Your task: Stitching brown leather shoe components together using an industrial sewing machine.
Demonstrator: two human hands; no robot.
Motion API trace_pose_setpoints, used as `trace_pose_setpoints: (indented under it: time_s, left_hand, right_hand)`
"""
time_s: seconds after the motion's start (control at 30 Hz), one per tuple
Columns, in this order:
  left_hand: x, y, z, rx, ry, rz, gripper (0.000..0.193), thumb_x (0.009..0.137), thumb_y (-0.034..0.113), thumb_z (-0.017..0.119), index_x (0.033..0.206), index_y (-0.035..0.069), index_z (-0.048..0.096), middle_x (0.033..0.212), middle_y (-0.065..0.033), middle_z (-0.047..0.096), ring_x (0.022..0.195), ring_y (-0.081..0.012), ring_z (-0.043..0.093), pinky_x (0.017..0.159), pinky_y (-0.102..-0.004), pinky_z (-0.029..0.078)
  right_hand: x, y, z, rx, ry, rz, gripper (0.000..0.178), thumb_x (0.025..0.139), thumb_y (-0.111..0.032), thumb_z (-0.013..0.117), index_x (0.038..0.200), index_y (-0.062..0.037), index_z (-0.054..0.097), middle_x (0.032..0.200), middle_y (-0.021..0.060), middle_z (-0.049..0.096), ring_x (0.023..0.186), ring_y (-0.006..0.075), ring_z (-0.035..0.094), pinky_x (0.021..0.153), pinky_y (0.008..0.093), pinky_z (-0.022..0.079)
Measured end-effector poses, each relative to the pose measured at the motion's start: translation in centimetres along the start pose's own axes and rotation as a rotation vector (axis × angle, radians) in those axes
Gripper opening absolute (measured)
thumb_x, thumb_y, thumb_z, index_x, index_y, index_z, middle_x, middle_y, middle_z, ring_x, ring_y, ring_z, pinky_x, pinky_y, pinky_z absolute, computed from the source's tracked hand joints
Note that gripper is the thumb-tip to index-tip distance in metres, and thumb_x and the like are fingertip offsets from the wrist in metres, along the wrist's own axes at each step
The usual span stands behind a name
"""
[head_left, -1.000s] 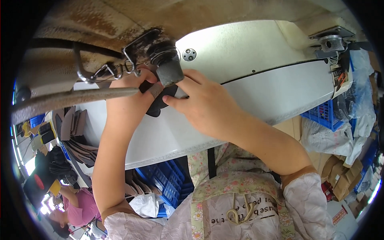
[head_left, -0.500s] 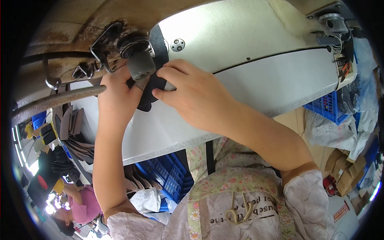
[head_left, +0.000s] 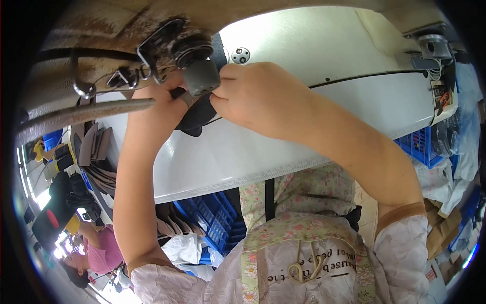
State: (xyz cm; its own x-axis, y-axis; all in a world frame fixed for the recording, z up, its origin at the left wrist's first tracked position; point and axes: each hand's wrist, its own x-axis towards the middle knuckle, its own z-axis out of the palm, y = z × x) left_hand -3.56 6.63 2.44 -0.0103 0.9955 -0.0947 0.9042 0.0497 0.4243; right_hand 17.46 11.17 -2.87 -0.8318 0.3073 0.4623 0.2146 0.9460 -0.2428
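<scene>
Seen from the head camera, a person's two bare hands meet at a flat, black, flexible-looking piece [head_left: 198, 114] lying toward the back edge of a smooth white desk [head_left: 243, 157], left of its middle, beneath a worn, beige-painted machine arm [head_left: 116, 25]. The left hand [head_left: 159, 101] is at the piece's left side, its fingers largely hidden around a dark grey, cylindrical machine part [head_left: 201, 78]; whether they grip cannot be told. The right hand [head_left: 253, 93] is at the piece's right edge, fingers curled close together, tips out of sight; whether they pinch it is unclear. Brown-grey flat pieces [head_left: 93, 144] are stacked by the desk's left edge. A blue plastic crate [head_left: 217, 218] sits below the front edge, and a co-worker in a pink top [head_left: 106, 248] appears beyond the left corner.
</scene>
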Motion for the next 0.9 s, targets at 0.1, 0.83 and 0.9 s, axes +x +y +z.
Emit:
trace_pose_setpoints:
  time_s: [0.1, 0.83, 0.9]
  left_hand:
    - [0.1, 0.9, -0.3, 0.014, -0.027, -0.094, 0.023, 0.078, 0.018, 0.086, 0.093, 0.007, 0.072, 0.094, -0.0068, 0.072, 0.088, -0.0225, 0.068, 0.082, -0.0357, 0.053]
    - [-0.1, 0.6, 0.6, 0.131, 0.069, 0.04, 0.019, 0.082, 0.025, 0.078, 0.084, 0.008, 0.069, 0.063, -0.0123, 0.063, 0.058, -0.0298, 0.063, 0.057, -0.0413, 0.05]
    - [0.0, 0.6, 0.6, 0.114, 0.074, 0.035, 0.019, 0.082, 0.024, 0.078, 0.084, 0.008, 0.068, 0.063, -0.0115, 0.063, 0.058, -0.0296, 0.063, 0.058, -0.041, 0.05]
  right_hand:
    - [0.0, -0.1, 0.0, -0.069, -0.044, -0.044, 0.006, 0.071, -0.015, 0.069, 0.069, -0.0095, 0.069, 0.078, 0.0005, 0.065, 0.087, 0.0183, 0.062, 0.066, 0.0336, 0.057]
    - [-0.4, 0.3, 2.2, -0.046, 0.283, -0.171, 0.006, 0.069, -0.014, 0.065, 0.065, -0.0115, 0.061, 0.071, -0.0033, 0.057, 0.077, 0.0145, 0.056, 0.058, 0.0276, 0.048]
    - [-0.5, 0.3, 2.1, -0.043, 0.276, -0.166, 0.006, 0.069, -0.014, 0.065, 0.065, -0.0116, 0.061, 0.071, -0.0033, 0.057, 0.077, 0.0144, 0.056, 0.058, 0.0275, 0.048]
